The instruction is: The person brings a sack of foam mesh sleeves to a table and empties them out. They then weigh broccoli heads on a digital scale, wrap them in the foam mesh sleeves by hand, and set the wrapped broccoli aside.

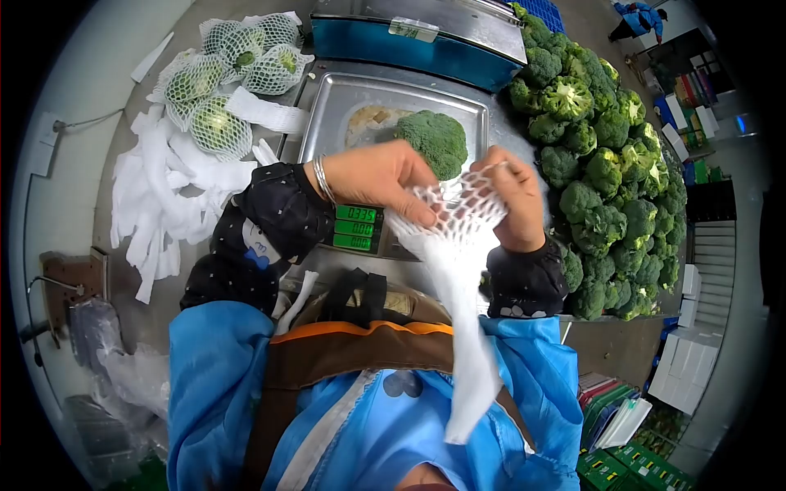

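Both hands hold a white foam net sleeve (458, 278) by its upper end, which is stretched wide so its mesh shows. My left hand (385, 180), with bracelets at the wrist, pinches the left side of the opening. On the right side, my right hand (516, 196) grips the rim with curled fingers. The sleeve's narrow tail hangs down in front of the jacket. Just beyond the hands, a broccoli head (434, 145) rests on the steel pan (327, 102) of a scale. Its green display (355, 227) reads 0.335 on the top line.
A large pile of broccoli (614, 180) covers the right side. Several netted heads (221, 127) lie at the upper left, above a heap of loose white sleeves (164, 180). A steel and blue box (409, 45) stands behind the scale. Another person (640, 20) is far off.
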A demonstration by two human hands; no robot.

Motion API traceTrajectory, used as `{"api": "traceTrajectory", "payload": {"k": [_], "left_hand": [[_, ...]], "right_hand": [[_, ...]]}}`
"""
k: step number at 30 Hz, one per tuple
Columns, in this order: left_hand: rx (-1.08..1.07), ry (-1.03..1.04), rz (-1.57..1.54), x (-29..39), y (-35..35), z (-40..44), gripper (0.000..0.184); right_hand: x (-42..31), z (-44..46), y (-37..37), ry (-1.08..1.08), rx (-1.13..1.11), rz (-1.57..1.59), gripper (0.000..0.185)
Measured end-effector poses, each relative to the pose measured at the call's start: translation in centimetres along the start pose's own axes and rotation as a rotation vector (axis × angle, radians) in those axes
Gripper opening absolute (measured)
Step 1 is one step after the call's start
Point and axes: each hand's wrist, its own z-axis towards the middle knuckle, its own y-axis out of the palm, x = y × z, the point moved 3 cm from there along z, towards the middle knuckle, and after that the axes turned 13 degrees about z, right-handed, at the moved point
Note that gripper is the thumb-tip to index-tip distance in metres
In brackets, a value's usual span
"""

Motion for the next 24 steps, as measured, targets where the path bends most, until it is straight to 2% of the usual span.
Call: {"api": "traceTrajectory", "payload": {"k": [1, 2, 3, 4, 7, 8, 11, 13, 14, 17, 18, 19, 20, 21, 22, 23, 24], "left_hand": [[-0.005, 0.032, 0.013, -0.5, -0.1, 0.1, 0.028], [-0.007, 0.063, 0.024, -0.9, -0.1, 0.3, 0.027], [-0.011, 0.094, 0.039, -1.0, -0.1, 0.3, 0.026], [0.085, 0.157, -0.295, -0.9, -0.4, -0.2, 0.024], [0.333, 0.247, -0.714, -1.1, -1.7, -1.2, 0.021], [0.334, 0.237, -0.756, -1.3, -1.1, -1.6, 0.021], [0.238, -0.057, -0.615, -3.2, 2.5, -3.5, 0.034], [-0.255, 0.093, -0.481, -4.1, 5.5, -3.5, 0.038], [-0.268, -0.012, -0.443, -4.6, 5.2, -4.3, 0.034], [0.376, -0.045, -0.814, -4.9, 2.7, -6.6, 0.029], [0.440, -0.024, -0.929, -4.7, 2.3, -6.2, 0.023], [0.461, -0.065, -0.837, -5.2, 2.2, -6.1, 0.023], [0.481, -0.102, -0.745, -6.4, 2.1, -5.8, 0.023], [0.500, -0.140, -0.655, -7.8, 2.1, -5.6, 0.024], [0.625, -0.107, -0.140, -9.5, 0.8, -5.5, 0.028], [0.730, -0.452, 0.215, -9.1, -0.7, -5.2, 0.032], [0.841, -0.280, 0.388, -8.5, -2.1, -4.3, 0.029]], "right_hand": [[0.4, -0.1, 0.3, -0.015, 0.043, 0.286, 0.016], [0.9, 0.5, 0.8, 0.013, -0.201, 0.546, 0.023], [1.8, -0.6, 1.1, 0.181, -0.011, 0.656, 0.025], [2.5, -1.4, 1.1, 0.234, 0.028, 0.676, 0.026], [3.1, -3.3, 1.5, 0.223, -0.005, 0.722, 0.030], [3.1, -3.8, 1.5, 0.217, -0.007, 0.735, 0.032], [3.1, -4.9, 1.1, 0.175, 0.005, 0.751, 0.039], [3.9, -5.9, 0.7, 0.148, 0.027, 0.765, 0.044], [5.1, -6.8, 0.2, 0.149, -0.067, 0.822, 0.049], [5.9, -7.3, 1.1, 0.234, 0.071, 0.800, 0.044], [6.7, -7.3, 0.3, 0.232, 0.168, 0.286, 0.038], [7.4, -7.4, -0.7, 0.220, 0.254, -0.232, 0.032], [7.7, -7.3, -0.9, 0.210, 0.324, -0.296, 0.021], [8.3, -7.5, -2.2, -0.063, 0.393, -0.654, 0.013], [8.7, -8.0, -3.5, -0.144, 0.520, -0.703, 0.012], [8.7, -8.0, -4.3, -0.228, 0.649, -0.750, 0.011], [9.3, -6.9, -5.4, -0.309, 0.615, -0.845, 0.020]]}}
